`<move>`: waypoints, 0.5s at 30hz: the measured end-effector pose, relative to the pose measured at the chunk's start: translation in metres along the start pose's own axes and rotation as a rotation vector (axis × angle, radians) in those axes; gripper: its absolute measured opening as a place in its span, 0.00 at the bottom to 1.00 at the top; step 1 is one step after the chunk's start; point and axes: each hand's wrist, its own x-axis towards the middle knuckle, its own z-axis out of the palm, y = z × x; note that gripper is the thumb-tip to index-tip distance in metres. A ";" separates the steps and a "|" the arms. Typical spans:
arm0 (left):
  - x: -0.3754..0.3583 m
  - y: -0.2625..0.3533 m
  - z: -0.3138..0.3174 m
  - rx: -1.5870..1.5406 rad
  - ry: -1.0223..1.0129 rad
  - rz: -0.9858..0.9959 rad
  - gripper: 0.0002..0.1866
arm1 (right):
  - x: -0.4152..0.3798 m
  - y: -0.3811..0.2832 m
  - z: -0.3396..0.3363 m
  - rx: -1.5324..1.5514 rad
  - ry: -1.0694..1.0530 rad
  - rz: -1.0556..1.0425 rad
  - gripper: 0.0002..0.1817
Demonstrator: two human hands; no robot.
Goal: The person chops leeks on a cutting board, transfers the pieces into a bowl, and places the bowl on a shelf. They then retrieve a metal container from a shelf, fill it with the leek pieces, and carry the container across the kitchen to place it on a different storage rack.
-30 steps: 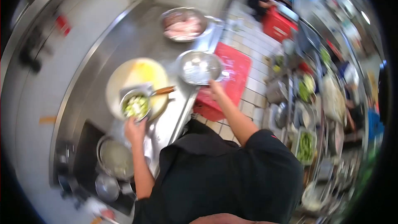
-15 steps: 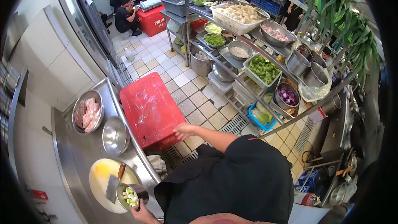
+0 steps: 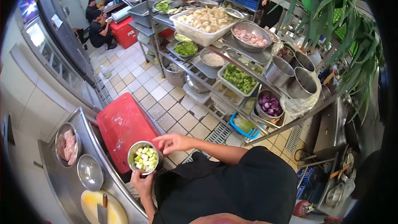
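Note:
My left hand (image 3: 143, 182) grips the near rim of a small metal container (image 3: 132, 166), tilted so its inside faces me. Chopped pale-green vegetable pieces (image 3: 146, 158) lie inside it. Beside its right rim is my right hand (image 3: 173, 142), holding nothing, with fingers stretched toward the container. Beneath and behind them stands a large red cooler box (image 3: 124, 122) with a wet-looking lid. To the left on the steel counter, a cleaver (image 3: 102, 213) with a wooden handle rests on a round cutting board (image 3: 89, 201).
An empty metal bowl (image 3: 90, 172) and a bowl of raw meat (image 3: 58, 137) sit on the counter (image 3: 76, 118). The shelving rack (image 3: 265, 85) holds trays and bowls of food, including purple onions (image 3: 270, 104). Long green leaves (image 3: 352, 37) hang at right. People (image 3: 99, 31) crouch or sit far back.
My left hand has lifted the metal container off the cutting board and brought it right, over the cooler's edge. My right hand has left the cooler's corner. The view has shifted right.

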 end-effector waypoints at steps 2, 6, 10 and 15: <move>0.021 0.018 0.028 -0.108 -0.095 0.033 0.20 | -0.009 -0.016 -0.007 -0.261 -0.004 -0.042 0.30; 0.052 0.036 0.059 -0.133 -0.205 0.038 0.20 | -0.023 -0.031 -0.044 -0.654 0.055 0.018 0.20; 0.084 0.035 0.089 -0.131 -0.298 -0.010 0.20 | -0.021 -0.028 -0.066 -0.737 0.150 0.056 0.24; 0.144 0.015 0.129 -0.240 -0.423 -0.047 0.18 | 0.009 -0.024 -0.109 -0.735 0.327 0.014 0.28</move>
